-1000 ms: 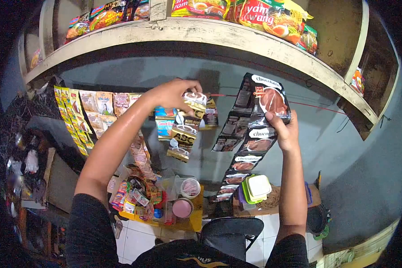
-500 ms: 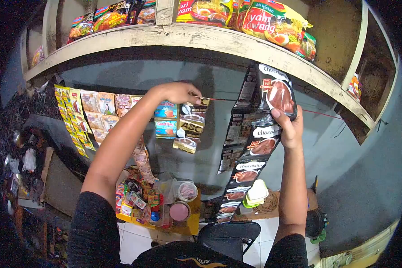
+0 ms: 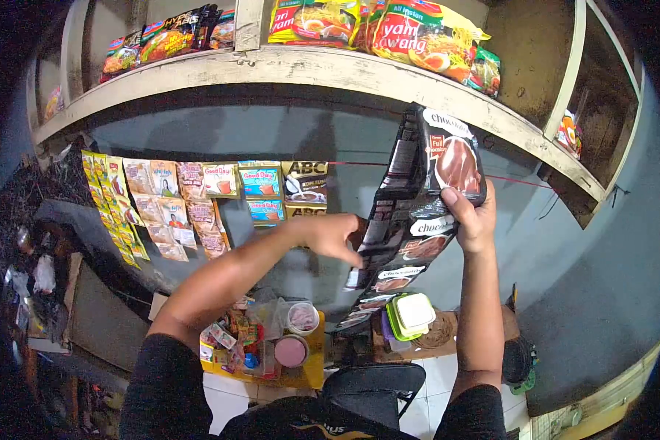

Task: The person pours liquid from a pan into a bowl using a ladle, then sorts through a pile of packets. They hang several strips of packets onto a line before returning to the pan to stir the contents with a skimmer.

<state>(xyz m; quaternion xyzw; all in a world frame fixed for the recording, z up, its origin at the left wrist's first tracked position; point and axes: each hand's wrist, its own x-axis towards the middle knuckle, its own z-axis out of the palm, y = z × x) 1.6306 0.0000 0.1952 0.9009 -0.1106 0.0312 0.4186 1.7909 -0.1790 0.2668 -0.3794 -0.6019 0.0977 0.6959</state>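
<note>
Overhead, a worn white shelf point(image 3: 389, 73) carries noodle packets point(image 3: 418, 37), and below it a red string point(image 3: 367, 163) crosses the grey wall with sachet strips pegged along it. A moment ago my left hand point(image 3: 334, 236) was up at that string by the ABC coffee sachets point(image 3: 305, 183); those now hang on their own, and that hand has dropped — fingers loosely spread, holding nothing — to the lower part of the chocolate sachet strip point(image 3: 418, 220). My right hand point(image 3: 471, 216) still pinches the strip's top sachet, thumb on its front, high beside the shelf's underside — not yet on the string.
</note>
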